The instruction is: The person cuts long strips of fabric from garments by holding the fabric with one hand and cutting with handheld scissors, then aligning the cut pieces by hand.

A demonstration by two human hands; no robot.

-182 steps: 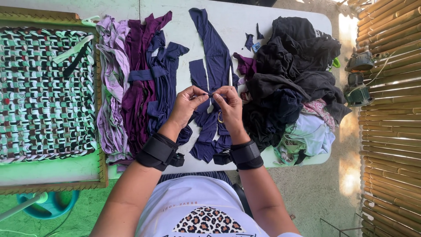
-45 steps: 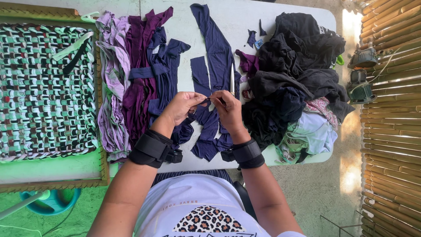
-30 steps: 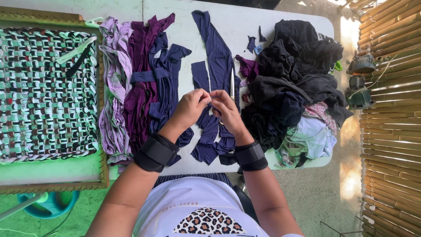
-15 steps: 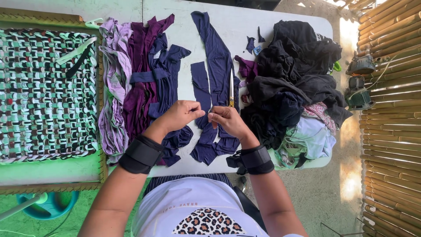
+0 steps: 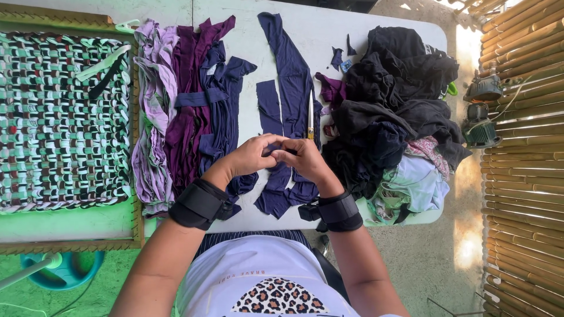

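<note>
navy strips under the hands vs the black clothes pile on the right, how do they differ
The navy strips lie flat, cut into long narrow pieces; the black clothes pile is heaped and crumpled, apparently whole garments. The strips are dark blue, the pile black with pale pieces at its near edge. Both rest on the white table.

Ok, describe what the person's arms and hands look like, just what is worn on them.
Both forearms are bare, with no sleeves reaching them. Each wrist carries a wide black strap-like band: one on the left wrist, one on the right wrist, each with a small black boxy piece on its inner side. The left hand and right hand wear no gloves. Any rings on the fingers are too small to tell.
</note>
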